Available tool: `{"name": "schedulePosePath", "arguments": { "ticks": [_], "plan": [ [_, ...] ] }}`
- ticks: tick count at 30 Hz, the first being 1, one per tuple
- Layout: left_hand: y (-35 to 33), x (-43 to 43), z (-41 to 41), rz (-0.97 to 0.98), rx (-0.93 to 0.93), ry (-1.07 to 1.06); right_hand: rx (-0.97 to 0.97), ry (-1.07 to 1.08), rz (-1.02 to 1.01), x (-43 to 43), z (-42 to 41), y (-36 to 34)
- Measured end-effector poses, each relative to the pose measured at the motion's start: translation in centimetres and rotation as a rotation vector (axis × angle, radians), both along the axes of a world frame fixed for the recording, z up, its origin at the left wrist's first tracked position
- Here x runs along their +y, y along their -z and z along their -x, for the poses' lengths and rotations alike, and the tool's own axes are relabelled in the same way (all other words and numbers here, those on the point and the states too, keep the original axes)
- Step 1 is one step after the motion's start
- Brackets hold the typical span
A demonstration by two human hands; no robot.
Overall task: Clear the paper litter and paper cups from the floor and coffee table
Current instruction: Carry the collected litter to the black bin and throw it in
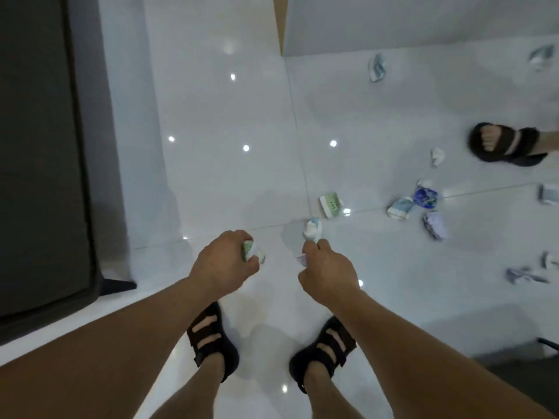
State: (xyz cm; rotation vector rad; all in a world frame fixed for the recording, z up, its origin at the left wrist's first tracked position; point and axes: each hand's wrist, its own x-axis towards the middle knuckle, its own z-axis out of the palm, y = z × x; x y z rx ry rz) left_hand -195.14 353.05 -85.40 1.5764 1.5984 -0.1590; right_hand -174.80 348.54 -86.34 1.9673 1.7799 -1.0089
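White glossy tile floor (227,116) across the whole frame, dotted with light reflections. Dark table (36,146) along the left edge. Black strapped sandals (211,340) at lower centre; another person's sandalled foot (505,143) at the right edge. Left hand (223,261) at centre, fingers curled round a green-and-white paper wad (252,253). Right hand (325,273) just beside it, pinching a white-and-blue crumpled paper (313,229) at the fingertips, with a purplish scrap (302,259) against the palm. Loose paper litter on the floor at right: a green-printed piece (331,204) near the right hand, a blue-and-white cluster (425,198) farther right, and more scraps (376,68) toward the upper right.
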Motion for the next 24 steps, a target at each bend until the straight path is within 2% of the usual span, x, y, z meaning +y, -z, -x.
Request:
{"name": "schedulePosePath", "arguments": {
  "ticks": [6, 11, 16, 24],
  "plan": [
    [-17.3, 2.0, -4.9, -0.111, -0.037, 0.140, -0.022, 0.063, -0.017, 0.2, -4.4, -17.9],
    [-28.1, 1.0, -8.0, -0.173, -0.081, 0.271, -0.052, 0.195, -0.102, -2.5, -5.6, -29.6],
    [-35.8, -1.4, -9.6, -0.258, -0.177, 0.533, -0.113, 0.394, -0.197, -7.9, -3.5, -37.9],
    [-42.9, -10.1, -9.3, -0.302, -0.155, 0.990, -0.146, 0.846, -0.155, -23.8, 1.3, -45.0]
  ]
}}
